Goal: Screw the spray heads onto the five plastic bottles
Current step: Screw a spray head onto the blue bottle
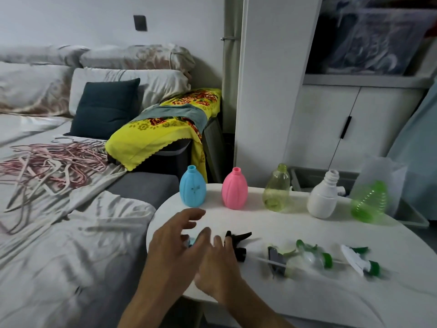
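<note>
Several open plastic bottles stand in a row on the white table (pixel 307 294): blue (pixel 192 191), pink (pixel 234 190), clear yellow-green (pixel 277 190), white (pixel 323 197) and ribbed green (pixel 369 202). Spray heads lie in front of them: a black one (pixel 239 242), a clear grey-and-green one (pixel 279 259), a clear green one (pixel 313 254) and a white-green one (pixel 359 261). My left hand (pixel 175 247) hovers with fingers spread over a mostly hidden blue spray head (pixel 191 242). My right hand (pixel 218 263) lies beside it, fingertips touching the black head.
A bed with grey sheets and a pile of pink hangers (pixel 47 162) lies to the left. A yellow floral cloth (pixel 170 124) covers a dark box behind the table. White cabinets (pixel 331 129) and a clear plastic bag (pixel 383 171) stand at the right.
</note>
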`<state>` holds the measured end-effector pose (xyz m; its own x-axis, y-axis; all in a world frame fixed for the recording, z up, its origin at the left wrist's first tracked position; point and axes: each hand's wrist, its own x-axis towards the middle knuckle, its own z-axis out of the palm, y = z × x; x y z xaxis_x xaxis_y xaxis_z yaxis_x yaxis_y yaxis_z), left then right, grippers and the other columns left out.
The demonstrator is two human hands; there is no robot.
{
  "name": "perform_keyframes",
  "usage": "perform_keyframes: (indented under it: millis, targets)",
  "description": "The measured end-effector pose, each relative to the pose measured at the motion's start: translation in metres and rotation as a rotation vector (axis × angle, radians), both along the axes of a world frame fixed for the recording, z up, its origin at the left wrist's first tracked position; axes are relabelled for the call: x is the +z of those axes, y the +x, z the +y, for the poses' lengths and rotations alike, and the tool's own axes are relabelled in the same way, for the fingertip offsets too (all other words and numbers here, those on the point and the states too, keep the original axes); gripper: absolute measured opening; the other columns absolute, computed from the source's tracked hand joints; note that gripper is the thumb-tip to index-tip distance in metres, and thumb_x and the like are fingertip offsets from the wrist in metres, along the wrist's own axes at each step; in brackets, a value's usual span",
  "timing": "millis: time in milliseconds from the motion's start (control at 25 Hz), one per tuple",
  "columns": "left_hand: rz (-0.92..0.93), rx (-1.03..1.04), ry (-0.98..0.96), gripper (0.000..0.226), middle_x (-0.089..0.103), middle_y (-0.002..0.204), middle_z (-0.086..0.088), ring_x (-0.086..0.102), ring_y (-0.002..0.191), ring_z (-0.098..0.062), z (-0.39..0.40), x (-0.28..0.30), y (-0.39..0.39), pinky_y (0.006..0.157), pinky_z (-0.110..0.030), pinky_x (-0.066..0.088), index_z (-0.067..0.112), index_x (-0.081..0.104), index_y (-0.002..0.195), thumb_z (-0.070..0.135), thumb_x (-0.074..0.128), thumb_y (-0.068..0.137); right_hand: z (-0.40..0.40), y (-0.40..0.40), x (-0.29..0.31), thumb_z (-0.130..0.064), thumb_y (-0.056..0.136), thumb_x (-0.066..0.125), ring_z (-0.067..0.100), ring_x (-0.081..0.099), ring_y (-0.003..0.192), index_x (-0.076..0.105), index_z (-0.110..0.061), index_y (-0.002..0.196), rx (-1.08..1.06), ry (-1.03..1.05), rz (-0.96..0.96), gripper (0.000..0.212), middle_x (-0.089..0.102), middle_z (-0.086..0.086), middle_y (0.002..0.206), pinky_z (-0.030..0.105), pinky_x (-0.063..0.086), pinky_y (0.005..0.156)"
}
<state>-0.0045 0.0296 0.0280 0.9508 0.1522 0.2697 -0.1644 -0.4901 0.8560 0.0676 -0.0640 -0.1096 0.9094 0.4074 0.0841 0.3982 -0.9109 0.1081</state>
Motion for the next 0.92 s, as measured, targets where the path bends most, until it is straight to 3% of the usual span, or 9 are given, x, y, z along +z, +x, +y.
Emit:
perform_keyframes:
  millis: [160,320,400,480,560,600,720,800,920]
  targets:
    - [-0.1,0.014,-0.105,0.03,0.071,0.1,0.018,0.064,0.099,0.001,0.005,0.008,-0.001,0.08,-0.03,0.055,0.034,0.07,0.101,0.01,0.072,0.084,0.014,-0.005,0.015,-0.04,0.082,0.052,0.036,0.048,0.107,0.05,-0.01,0.123,-0.011,-0.016,0.027,0.051,0.06,0.017,0.117,0.059,0.021,0.097]
    - [-0.188,-0.026,0.032,0.034,0.066,0.106,0.021,0.06,0.104,-0.001,-0.012,0.004,-0.002,0.077,-0.024,0.05,0.031,0.069,0.103,0.007,0.075,0.08,0.021,-0.008,0.025,-0.029,0.095,0.052,0.036,0.048,0.113,0.054,-0.008,0.123,-0.054,0.044,0.084,0.034,0.061,0.017,0.122,0.055,0.024,0.103]
    - [-0.189,-0.013,0.059,0.032,0.066,0.103,0.022,0.06,0.101,0.004,-0.004,0.005,0.011,0.07,-0.018,0.05,0.037,0.068,0.103,0.015,0.075,0.081,0.011,-0.011,0.037,-0.03,0.091,0.057,0.033,0.054,0.107,0.062,-0.011,0.114,-0.067,0.144,0.018,0.03,0.067,0.016,0.112,0.05,0.032,0.098]
    - [-0.139,0.02,-0.072,0.026,0.07,0.095,0.016,0.064,0.089,0.007,0.016,0.005,0.049,0.059,-0.013,0.05,0.041,0.069,0.097,0.018,0.072,0.085,-0.019,-0.015,0.061,-0.042,0.08,0.067,0.026,0.062,0.091,0.069,-0.02,0.097,-0.117,0.411,-0.092,0.029,0.072,0.008,0.093,0.04,0.044,0.085]
    - [-0.062,0.107,-0.182,0.023,0.073,0.097,0.005,0.067,0.081,-0.001,0.039,-0.005,0.104,0.06,-0.019,0.05,0.034,0.068,0.094,0.012,0.071,0.086,-0.059,-0.014,0.089,-0.045,0.084,0.064,0.014,0.063,0.093,0.065,-0.028,0.102,-0.14,0.832,0.068,0.024,0.072,-0.004,0.097,0.032,0.047,0.078]
    - [-0.005,0.15,-0.2,0.025,0.071,0.104,-0.004,0.067,0.088,-0.011,0.045,-0.016,0.133,0.066,-0.029,0.051,0.028,0.064,0.099,0.009,0.073,0.084,-0.083,-0.01,0.097,-0.043,0.086,0.064,0.006,0.063,0.095,0.063,-0.033,0.103,-0.135,1.059,0.196,0.02,0.072,-0.009,0.1,0.027,0.047,0.077]
    - [0.186,0.236,-0.091,0.067,0.053,0.136,-0.017,0.055,0.114,-0.03,0.04,-0.061,0.2,0.09,-0.045,0.049,0.017,0.048,0.129,0.02,0.085,0.074,-0.143,-0.014,0.116,-0.048,0.076,0.073,-0.004,0.065,0.092,0.066,-0.046,0.099,-0.22,1.532,0.376,0.023,0.074,-0.017,0.104,0.025,0.047,0.078]
    - [0.196,0.312,-0.007,0.103,0.04,0.148,-0.015,0.043,0.129,-0.033,0.029,-0.087,0.227,0.103,-0.05,0.042,0.017,0.033,0.146,0.037,0.091,0.063,-0.164,-0.014,0.111,-0.055,0.058,0.078,0.003,0.069,0.087,0.073,-0.045,0.095,-0.292,1.724,0.402,0.039,0.077,-0.011,0.102,0.033,0.051,0.078]
    - [0.116,0.352,-0.097,0.114,0.039,0.144,-0.011,0.042,0.129,-0.031,0.013,-0.112,0.254,0.106,-0.051,0.041,0.022,0.027,0.148,0.042,0.092,0.057,-0.178,-0.004,0.092,-0.06,0.033,0.09,0.006,0.071,0.08,0.079,-0.038,0.093,-0.299,1.824,0.393,0.065,0.079,-0.007,0.091,0.032,0.052,0.069]
